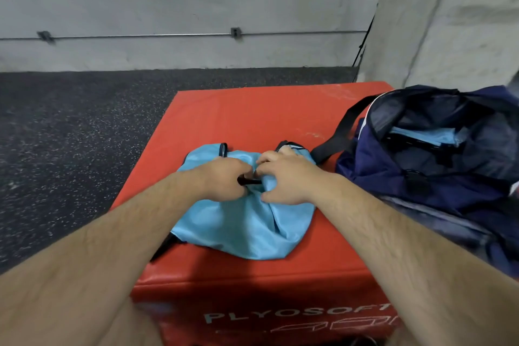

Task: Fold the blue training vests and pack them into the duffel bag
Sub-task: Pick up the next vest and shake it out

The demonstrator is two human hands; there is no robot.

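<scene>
Red foam box (252,112) by concrete wall (196,3): blue vest (244,230) bunched on top, L hand (227,180) & R hand (286,177) both gripping it mid-fabric; open duffel bag (393,177) at right, another vest (427,136) inside.

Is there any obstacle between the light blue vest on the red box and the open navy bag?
Nothing solid. Only the bag's black strap lies on the red foam box between the light blue shiny vest and the open navy fabric duffel bag.
</scene>
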